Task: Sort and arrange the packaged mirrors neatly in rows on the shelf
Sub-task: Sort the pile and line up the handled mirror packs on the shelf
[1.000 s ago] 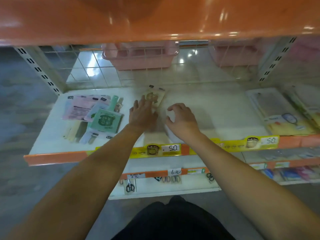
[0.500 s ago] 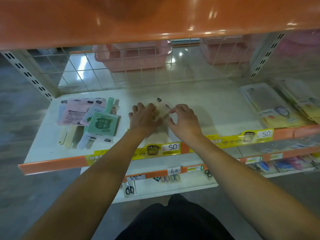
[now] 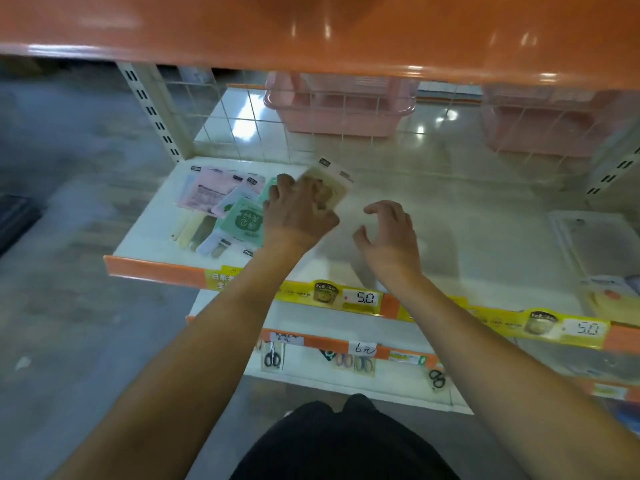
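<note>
On the white shelf (image 3: 467, 216), a beige packaged mirror (image 3: 334, 183) lies under the fingers of my left hand (image 3: 298, 209), which presses flat on it. To its left sits a loose pile of packaged mirrors: pink ones (image 3: 207, 192) at the back and a green one (image 3: 242, 220) on top, with several handles sticking out toward the front. My right hand (image 3: 389, 237) hovers just right of the beige pack, fingers curled and apart, holding nothing.
An orange upper shelf (image 3: 311, 32) overhangs close above. A wire grid back panel (image 3: 346, 133) has pink baskets (image 3: 339, 105) behind it. Clear packaged items (image 3: 595, 251) lie at the shelf's right. Price strips (image 3: 363, 299) line the front edge; scissors (image 3: 272, 356) hang on the lower shelf.
My right hand has let go of the beige pack and pulled away to the right. My left hand has slid the pack leftward, closer to the pile. The view shifted left.
</note>
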Available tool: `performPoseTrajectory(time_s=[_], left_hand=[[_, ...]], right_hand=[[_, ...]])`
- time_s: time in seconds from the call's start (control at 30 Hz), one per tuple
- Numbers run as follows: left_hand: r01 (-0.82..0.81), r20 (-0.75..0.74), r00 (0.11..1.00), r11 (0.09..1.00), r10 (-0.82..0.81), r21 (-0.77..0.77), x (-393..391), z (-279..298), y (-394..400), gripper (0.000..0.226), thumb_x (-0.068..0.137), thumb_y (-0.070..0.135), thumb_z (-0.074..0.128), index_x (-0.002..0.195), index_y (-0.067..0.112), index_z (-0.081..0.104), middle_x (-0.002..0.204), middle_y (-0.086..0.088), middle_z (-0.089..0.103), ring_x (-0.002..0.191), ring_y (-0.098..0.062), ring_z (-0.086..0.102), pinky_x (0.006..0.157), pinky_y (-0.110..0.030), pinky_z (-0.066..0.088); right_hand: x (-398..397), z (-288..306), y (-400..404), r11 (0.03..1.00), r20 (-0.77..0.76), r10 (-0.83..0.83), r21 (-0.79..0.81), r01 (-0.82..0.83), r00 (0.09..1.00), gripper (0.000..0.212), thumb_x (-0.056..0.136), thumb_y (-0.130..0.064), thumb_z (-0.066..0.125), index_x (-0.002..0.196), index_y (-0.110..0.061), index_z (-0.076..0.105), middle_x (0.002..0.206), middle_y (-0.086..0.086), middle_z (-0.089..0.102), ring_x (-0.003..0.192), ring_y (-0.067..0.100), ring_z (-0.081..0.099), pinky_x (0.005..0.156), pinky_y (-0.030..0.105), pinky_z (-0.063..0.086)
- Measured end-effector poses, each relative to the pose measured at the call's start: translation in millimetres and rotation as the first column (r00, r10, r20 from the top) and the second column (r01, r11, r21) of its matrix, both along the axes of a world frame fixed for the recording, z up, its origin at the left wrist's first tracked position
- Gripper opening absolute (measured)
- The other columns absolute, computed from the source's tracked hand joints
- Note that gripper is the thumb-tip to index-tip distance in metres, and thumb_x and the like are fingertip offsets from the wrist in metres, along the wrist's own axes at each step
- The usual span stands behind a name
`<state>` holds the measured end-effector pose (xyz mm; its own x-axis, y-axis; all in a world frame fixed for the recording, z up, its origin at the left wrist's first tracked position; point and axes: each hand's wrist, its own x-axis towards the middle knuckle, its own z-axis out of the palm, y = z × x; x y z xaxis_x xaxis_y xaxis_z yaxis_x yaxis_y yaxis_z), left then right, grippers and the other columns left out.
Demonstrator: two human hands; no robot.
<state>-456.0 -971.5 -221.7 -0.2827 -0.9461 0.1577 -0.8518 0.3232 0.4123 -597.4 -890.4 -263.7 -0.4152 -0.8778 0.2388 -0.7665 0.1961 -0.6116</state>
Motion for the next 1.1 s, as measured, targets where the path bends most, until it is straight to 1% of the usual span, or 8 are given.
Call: performPoseTrajectory(time_s=[0.07, 0.2, 0.33, 0.43, 0.53, 0.67, 0.83, 1.1], left_hand=[[-0.094, 0.013, 0.995, 0.994, 0.095, -0.058, 18.5, 2.9, -4.4, 0.064, 0.071, 0.045, 0.066, 0.125, 0.017, 0.045, 0.121, -0.012, 0.041, 0.112, -0.033, 0.043, 0.088, -0.042, 0.039], [-0.204, 0.018, 0.978, 0.967, 0.209, -0.156, 61.1, -5.1, -17.2, 0.06, 0.073, 0.049, 0.064, 0.121, 0.014, 0.048, 0.119, -0.014, 0.044, 0.108, -0.035, 0.047, 0.084, -0.042, 0.04], [-0.241, 0.075, 0.966, 0.965, 0.249, -0.103, 94.7, -21.3, -33.2, 0.066, 0.078, 0.055, 0.062, 0.123, 0.01, 0.046, 0.126, -0.018, 0.043, 0.117, -0.036, 0.043, 0.089, -0.043, 0.039], [-0.212, 0.123, 0.968, 0.976, 0.218, -0.055, 115.4, -37.5, -40.8, 0.074, 0.08, 0.068, 0.052, 0.121, 0.007, 0.044, 0.129, -0.022, 0.042, 0.12, -0.038, 0.039, 0.089, -0.046, 0.039], [-0.12, 0.14, 0.982, 0.991, 0.126, -0.051, 128.9, -42.8, -48.2, 0.073, 0.08, 0.07, 0.051, 0.121, 0.01, 0.044, 0.127, -0.019, 0.043, 0.118, -0.036, 0.039, 0.089, -0.045, 0.038], [-0.011, 0.083, 0.996, 0.999, 0.014, -0.035, 145.7, -36.7, -58.2, 0.073, 0.077, 0.071, 0.048, 0.122, 0.014, 0.046, 0.127, -0.014, 0.044, 0.117, -0.035, 0.041, 0.093, -0.045, 0.036], [0.076, 0.011, 0.997, 0.99, -0.075, -0.12, 171.0, -31.5, -69.3, 0.054, 0.085, 0.048, 0.057, 0.127, 0.016, 0.048, 0.129, -0.011, 0.047, 0.117, -0.034, 0.044, 0.094, -0.044, 0.038], [0.093, -0.013, 0.995, 0.99, -0.094, -0.103, 184.3, -37.8, -61.5, 0.045, 0.089, 0.041, 0.053, 0.124, 0.014, 0.049, 0.129, -0.011, 0.048, 0.114, -0.034, 0.046, 0.089, -0.045, 0.043]], right_hand=[[9.6, -0.1, -6.7, 0.999, 0.011, 0.038, 0.001, -0.038, 0.999, 0.031, 0.083, -0.021, 0.061, 0.114, -0.015, 0.058, 0.123, 0.002, 0.05, 0.113, 0.027, 0.047, 0.09, 0.037, 0.041], [36.8, -0.3, -18.6, 0.996, 0.014, 0.09, 0.001, -0.09, 0.996, 0.029, 0.084, -0.021, 0.059, 0.112, -0.017, 0.058, 0.124, 0.001, 0.048, 0.114, 0.026, 0.046, 0.092, 0.038, 0.041], [63.0, -4.1, -29.0, 0.997, 0.005, 0.069, -0.02, -0.069, 0.998, 0.025, 0.084, -0.021, 0.059, 0.109, -0.016, 0.058, 0.122, 0.001, 0.049, 0.111, 0.026, 0.047, 0.089, 0.036, 0.04], [86.0, -8.2, -37.0, 1.0, 0.007, 0.019, -0.005, -0.019, 1.0, 0.023, 0.085, -0.022, 0.06, 0.107, -0.016, 0.059, 0.121, 0.001, 0.049, 0.11, 0.026, 0.048, 0.088, 0.036, 0.039], [111.5, -11.1, -43.7, 0.999, 0.014, -0.034, 0.026, 0.033, 0.999, 0.02, 0.086, -0.024, 0.06, 0.105, -0.017, 0.06, 0.121, 0.0, 0.049, 0.111, 0.025, 0.049, 0.088, 0.036, 0.039], [138.8, -12.0, -46.9, 0.994, 0.012, -0.108, 0.003, 0.108, 0.994, 0.021, 0.086, -0.023, 0.06, 0.106, -0.015, 0.062, 0.119, 0.003, 0.052, 0.107, 0.028, 0.053, 0.087, 0.039, 0.044], [157.6, -6.4, -44.5, 0.991, 0.022, -0.134, -0.016, 0.134, 0.991, 0.027, 0.087, -0.02, 0.06, 0.112, -0.012, 0.061, 0.121, 0.005, 0.053, 0.112, 0.028, 0.053, 0.092, 0.04, 0.045], [174.8, 0.9, -55.9, 0.998, 0.011, -0.05, 0.043, 0.049, 0.999, 0.037, 0.088, -0.021, 0.058, 0.123, -0.013, 0.056, 0.127, 0.004, 0.05, 0.118, 0.025, 0.05, 0.095, 0.035, 0.044]])
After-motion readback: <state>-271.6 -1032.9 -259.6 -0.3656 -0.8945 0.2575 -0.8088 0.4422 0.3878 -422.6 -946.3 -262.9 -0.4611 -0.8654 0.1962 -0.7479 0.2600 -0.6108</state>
